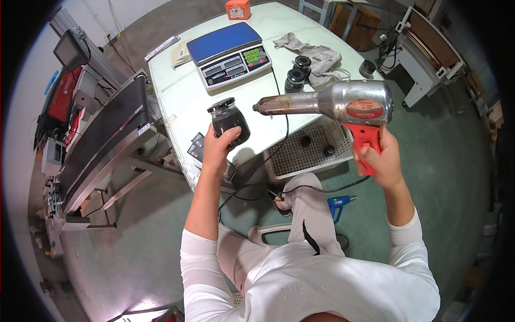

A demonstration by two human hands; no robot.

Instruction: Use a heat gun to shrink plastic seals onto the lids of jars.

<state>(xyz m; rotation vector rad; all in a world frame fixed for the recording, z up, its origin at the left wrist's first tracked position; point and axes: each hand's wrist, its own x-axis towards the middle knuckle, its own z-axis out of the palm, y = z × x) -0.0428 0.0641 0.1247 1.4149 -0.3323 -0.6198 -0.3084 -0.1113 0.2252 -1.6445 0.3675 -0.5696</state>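
My left hand (221, 147) is closed round a glass jar (232, 124) of dark contents with a black lid, held up over the near part of the white table and slightly tilted. In my right hand (380, 158) is a heat gun (343, 102) with a silver metal body and a red handle, my fingers wrapped round the grip. Its nozzle points left toward the jar's lid, a short gap apart. A black cord hangs from the handle and runs left past my knee. Whether the heat gun is running cannot be seen.
On the white table (166, 80) stand a blue-topped scale (225, 43), dark jars (294, 80), a grey cloth (316, 59) and an orange box (237, 9). A perforated basket (279, 169) stands below the edge. A blue heat gun (338, 204) lies on the floor; a conveyor (107, 142) is at left.
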